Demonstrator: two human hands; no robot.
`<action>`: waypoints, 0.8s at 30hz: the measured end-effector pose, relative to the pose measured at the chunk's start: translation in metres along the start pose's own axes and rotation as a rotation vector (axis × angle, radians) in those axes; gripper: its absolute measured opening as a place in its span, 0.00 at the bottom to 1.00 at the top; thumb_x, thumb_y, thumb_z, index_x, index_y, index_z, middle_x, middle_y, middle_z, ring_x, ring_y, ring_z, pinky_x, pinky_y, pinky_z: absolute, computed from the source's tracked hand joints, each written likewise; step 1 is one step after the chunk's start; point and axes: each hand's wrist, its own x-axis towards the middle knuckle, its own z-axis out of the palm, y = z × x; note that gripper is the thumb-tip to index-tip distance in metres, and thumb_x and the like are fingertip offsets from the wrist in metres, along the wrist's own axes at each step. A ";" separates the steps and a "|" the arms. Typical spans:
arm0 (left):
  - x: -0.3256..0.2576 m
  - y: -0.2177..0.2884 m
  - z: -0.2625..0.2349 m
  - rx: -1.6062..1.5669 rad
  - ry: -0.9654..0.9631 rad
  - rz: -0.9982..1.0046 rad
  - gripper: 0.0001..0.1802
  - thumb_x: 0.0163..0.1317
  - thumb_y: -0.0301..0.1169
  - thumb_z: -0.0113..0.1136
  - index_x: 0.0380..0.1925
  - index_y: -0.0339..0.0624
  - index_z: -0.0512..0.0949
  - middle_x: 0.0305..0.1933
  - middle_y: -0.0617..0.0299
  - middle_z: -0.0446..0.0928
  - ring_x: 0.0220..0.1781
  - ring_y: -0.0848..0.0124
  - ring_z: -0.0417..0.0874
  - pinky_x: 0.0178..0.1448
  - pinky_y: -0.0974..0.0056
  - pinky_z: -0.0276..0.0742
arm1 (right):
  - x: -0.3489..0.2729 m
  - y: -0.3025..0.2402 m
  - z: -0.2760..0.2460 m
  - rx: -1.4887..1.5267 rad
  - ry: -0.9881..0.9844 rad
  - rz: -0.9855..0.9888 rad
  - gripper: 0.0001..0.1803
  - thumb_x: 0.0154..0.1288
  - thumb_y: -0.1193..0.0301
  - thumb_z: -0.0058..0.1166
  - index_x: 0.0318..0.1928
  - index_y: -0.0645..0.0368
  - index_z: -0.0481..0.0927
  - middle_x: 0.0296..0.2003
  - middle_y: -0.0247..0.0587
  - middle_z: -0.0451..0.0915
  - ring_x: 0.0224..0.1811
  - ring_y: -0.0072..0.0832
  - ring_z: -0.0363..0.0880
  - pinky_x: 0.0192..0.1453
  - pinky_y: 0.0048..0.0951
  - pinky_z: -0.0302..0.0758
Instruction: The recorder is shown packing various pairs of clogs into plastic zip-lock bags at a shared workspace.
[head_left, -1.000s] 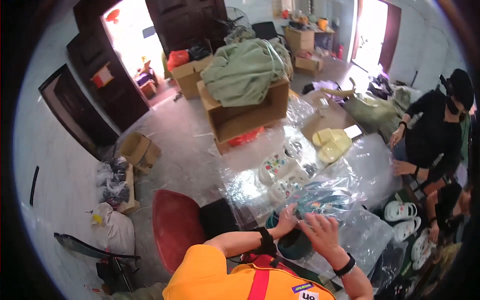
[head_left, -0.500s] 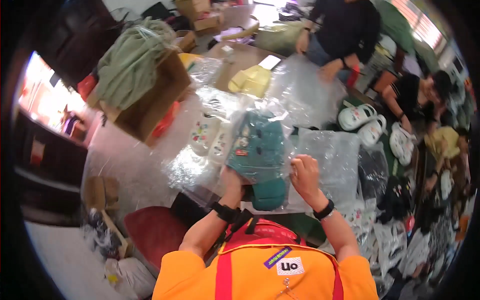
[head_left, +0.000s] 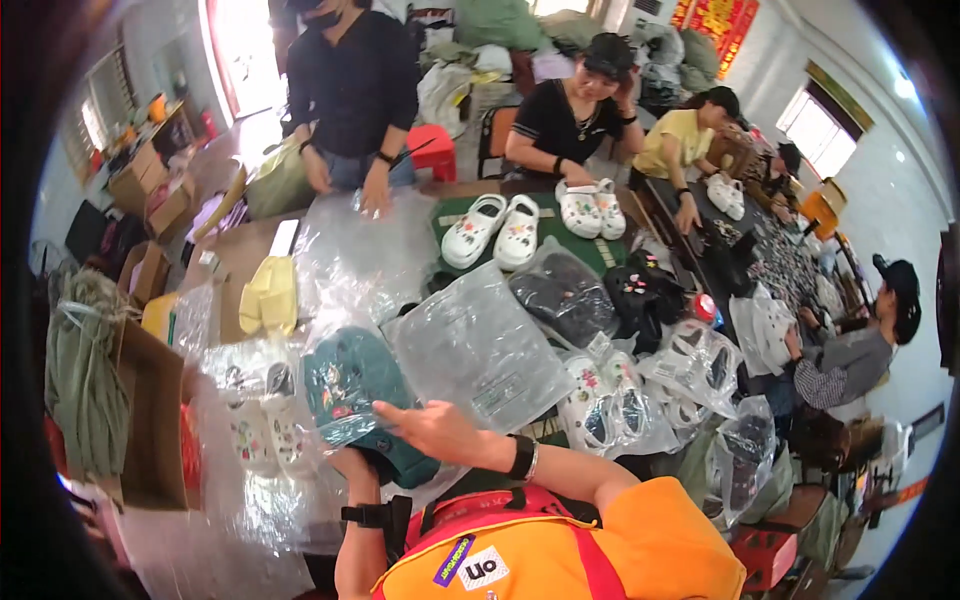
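A pair of teal clogs (head_left: 345, 385) with charms sits partly inside a clear plastic bag, its heel end (head_left: 400, 458) sticking out toward me. My left hand (head_left: 354, 464) grips the pair from below at this near end; most of its fingers are hidden. Reaching across from the right, my right hand (head_left: 435, 430) is at the bag's near edge, its fingers stretched out against the clogs and plastic. White clogs with charms (head_left: 268, 430) lie bagged on the table to the left. A flat clear bag (head_left: 480, 345) lies just right of the teal pair.
Beyond stand white clogs (head_left: 490, 232) on a green mat (head_left: 450, 212). Bagged black clogs (head_left: 565, 295) and bagged white clogs (head_left: 612, 400) lie to the right. A cardboard box (head_left: 150, 410) is at the left. Several people work around the tables; one stands opposite (head_left: 350, 90).
My view has swung to the right, bringing more of the table and people into sight. My right hand has moved from the bag's right side across to the near edge of the teal clogs.
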 end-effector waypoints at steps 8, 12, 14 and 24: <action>0.047 -0.041 0.012 -0.089 -0.309 0.192 0.10 0.59 0.25 0.47 0.40 0.37 0.72 0.38 0.61 0.74 0.37 0.69 0.76 0.41 0.64 0.75 | -0.009 -0.004 -0.013 0.035 -0.253 -0.166 0.15 0.52 0.69 0.52 0.43 0.43 0.75 0.22 0.32 0.75 0.22 0.33 0.76 0.25 0.33 0.72; 0.037 -0.028 0.006 -0.113 -0.331 0.122 0.11 0.57 0.24 0.48 0.40 0.37 0.72 0.38 0.60 0.74 0.38 0.69 0.76 0.42 0.65 0.74 | -0.040 0.007 -0.021 0.215 -0.159 -0.019 0.18 0.50 0.74 0.52 0.44 0.48 0.77 0.31 0.35 0.80 0.27 0.33 0.78 0.29 0.31 0.74; 0.029 -0.021 0.003 -0.117 -0.310 0.088 0.11 0.56 0.24 0.48 0.40 0.36 0.72 0.38 0.60 0.74 0.38 0.69 0.76 0.42 0.65 0.74 | -0.048 0.013 -0.026 0.291 -0.116 0.144 0.18 0.50 0.76 0.52 0.45 0.50 0.77 0.34 0.38 0.80 0.30 0.33 0.79 0.33 0.30 0.75; 0.022 -0.028 -0.004 0.963 0.220 0.741 0.18 0.45 0.20 0.51 0.40 0.33 0.72 0.38 0.48 0.74 0.45 0.54 0.74 0.50 0.56 0.68 | -0.089 0.006 -0.042 0.394 -0.511 0.651 0.15 0.53 0.75 0.51 0.44 0.56 0.73 0.27 0.47 0.78 0.30 0.39 0.78 0.32 0.33 0.73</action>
